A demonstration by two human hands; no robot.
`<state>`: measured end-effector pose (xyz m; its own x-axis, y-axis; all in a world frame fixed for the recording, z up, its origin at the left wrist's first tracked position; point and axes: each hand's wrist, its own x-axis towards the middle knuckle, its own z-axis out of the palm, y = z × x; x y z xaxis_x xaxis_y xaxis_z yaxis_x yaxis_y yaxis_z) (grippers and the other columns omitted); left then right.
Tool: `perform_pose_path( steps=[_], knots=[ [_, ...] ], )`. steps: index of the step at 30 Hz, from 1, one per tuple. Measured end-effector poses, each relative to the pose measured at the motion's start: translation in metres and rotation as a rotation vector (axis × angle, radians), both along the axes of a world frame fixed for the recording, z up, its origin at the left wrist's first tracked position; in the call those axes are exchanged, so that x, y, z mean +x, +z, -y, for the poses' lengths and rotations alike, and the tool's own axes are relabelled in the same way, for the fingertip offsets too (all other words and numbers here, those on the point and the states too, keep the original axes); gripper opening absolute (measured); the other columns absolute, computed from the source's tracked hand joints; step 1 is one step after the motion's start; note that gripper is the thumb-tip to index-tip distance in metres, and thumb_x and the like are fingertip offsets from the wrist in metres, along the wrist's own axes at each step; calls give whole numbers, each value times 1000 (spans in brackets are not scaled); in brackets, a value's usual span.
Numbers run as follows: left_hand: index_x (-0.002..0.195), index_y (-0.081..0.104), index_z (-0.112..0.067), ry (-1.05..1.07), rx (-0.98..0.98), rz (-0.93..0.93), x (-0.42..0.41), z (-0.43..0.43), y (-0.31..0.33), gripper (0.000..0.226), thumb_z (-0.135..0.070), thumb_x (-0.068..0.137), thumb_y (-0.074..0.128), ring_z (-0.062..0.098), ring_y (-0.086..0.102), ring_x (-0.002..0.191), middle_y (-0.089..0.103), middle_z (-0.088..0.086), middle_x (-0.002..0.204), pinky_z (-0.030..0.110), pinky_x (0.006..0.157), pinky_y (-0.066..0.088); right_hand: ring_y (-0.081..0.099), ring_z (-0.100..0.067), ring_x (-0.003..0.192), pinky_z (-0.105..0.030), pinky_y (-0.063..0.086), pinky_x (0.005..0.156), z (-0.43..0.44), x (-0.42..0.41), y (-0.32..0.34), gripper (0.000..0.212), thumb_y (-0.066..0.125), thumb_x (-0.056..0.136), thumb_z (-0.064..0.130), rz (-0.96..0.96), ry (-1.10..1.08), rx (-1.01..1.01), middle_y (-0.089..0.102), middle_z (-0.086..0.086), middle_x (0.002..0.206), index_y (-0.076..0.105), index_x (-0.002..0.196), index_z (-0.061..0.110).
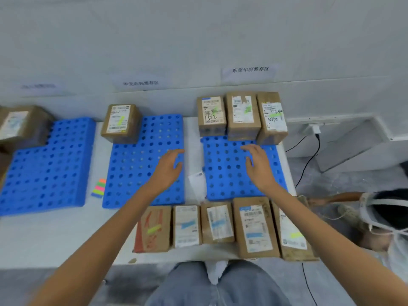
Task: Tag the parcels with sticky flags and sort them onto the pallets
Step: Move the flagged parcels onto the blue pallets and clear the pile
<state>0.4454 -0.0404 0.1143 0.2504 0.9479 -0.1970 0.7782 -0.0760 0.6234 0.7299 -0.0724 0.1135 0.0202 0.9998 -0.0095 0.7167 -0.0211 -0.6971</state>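
A single wide-angle camera, worn on the person's head, looks forward and steeply down across the white counter (55, 239) from close range. The wearer's own knees (254, 288) sit at the bottom edge, the grey wall (198, 40) fills the top, and straight lines bow toward the frame's corners.

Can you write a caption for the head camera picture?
Left hand and right hand hover open over blue pallets, five parcels lined up nearer.
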Motion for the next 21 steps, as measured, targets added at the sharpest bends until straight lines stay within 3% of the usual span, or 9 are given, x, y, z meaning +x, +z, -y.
perform_pose_path(
  steps=[3,5,7,9,11,13,16,18,21],
  knots=[
    [136,44,-11,157,-75,32,-61,61,-13,39,-12,97,47,34,48,124,43,12,140,42,103,40,53,-28,115,-37,40,102,52,-68,-5,30,40,97,1,-124,34,-138,54,-14,130,55,123,5],
    [134,45,-6,242,-110,45,-89,104,-20,40,-7,95,50,30,45,127,47,13,137,29,102,35,56,-29,113,-35,42,101,85,-117,-13,27,41,98,5,-242,121,-270,58,-15,121,58,118,-1],
    [127,50,-5,289,-155,103,-102,138,-18,35,-6,92,55,25,50,119,52,4,124,11,86,33,54,-27,114,-33,41,101,111,-160,-24,33,41,98,16,-315,233,-414,57,-10,117,57,118,-4],
    [126,48,-3,291,-263,127,-106,161,-21,39,-10,90,60,19,51,115,46,-5,117,5,78,28,48,-22,121,-25,40,100,128,-195,-38,31,40,99,8,-295,303,-586,50,-3,126,52,126,2],
    [137,36,-3,322,-427,142,-110,174,-31,50,-12,92,57,24,48,121,43,-3,127,13,83,33,43,-18,126,-17,39,94,136,-219,-48,38,40,96,4,-264,288,-724,43,2,136,47,133,10],
    [141,30,-5,417,-548,184,-115,178,-43,52,-17,95,52,27,51,118,47,9,137,25,87,42,42,-19,128,-24,38,101,142,-234,-52,41,41,95,7,-261,232,-800,42,-1,142,44,135,16],
    [131,45,-9,459,-539,168,-121,180,-53,38,-17,94,51,22,56,101,57,12,127,31,87,48,39,-19,130,-28,34,107,146,-245,-44,41,40,99,19,-277,183,-843,39,-1,143,37,140,18],
    [125,51,-8,487,-513,162,-127,182,-51,33,-15,92,52,25,59,100,60,12,121,35,87,51,41,-17,126,-28,35,107,149,-249,-39,40,39,100,26,-289,181,-837,41,-2,143,37,140,19],
    [120,54,-9,511,-460,187,-147,184,-46,28,-19,94,53,21,60,95,63,10,117,31,83,51,45,-9,114,-18,39,98,149,-254,-28,35,37,101,23,-320,226,-781,45,0,139,42,135,18]
  ],
)
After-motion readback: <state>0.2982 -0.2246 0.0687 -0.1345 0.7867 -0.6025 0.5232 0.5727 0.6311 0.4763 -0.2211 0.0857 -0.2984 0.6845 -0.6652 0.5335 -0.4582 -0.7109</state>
